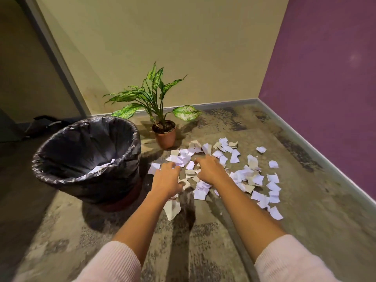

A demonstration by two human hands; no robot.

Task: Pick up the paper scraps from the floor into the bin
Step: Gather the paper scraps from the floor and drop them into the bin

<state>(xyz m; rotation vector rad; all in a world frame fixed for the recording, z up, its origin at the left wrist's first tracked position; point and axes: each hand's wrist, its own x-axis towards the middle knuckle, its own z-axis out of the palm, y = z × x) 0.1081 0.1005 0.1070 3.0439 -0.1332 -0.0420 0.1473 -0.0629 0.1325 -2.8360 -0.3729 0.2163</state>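
Note:
Several torn white paper scraps (254, 178) lie scattered on the mottled floor, from in front of the plant pot to the lower right. My left hand (166, 179) reaches palm down over the left part of the pile, fingers spread over the scraps. My right hand (209, 169) lies palm down on the middle of the pile, fingers curled onto paper. Neither hand visibly lifts a scrap. The bin (130, 151), lined with a black bag, stands tilted to the left of my left hand. A few white scraps (101, 167) show inside it.
A potted plant (164, 135) with green speckled leaves stands behind the scraps near the beige wall. A purple wall runs along the right. A dark bag (44, 125) lies on the floor at far left, beyond the bin.

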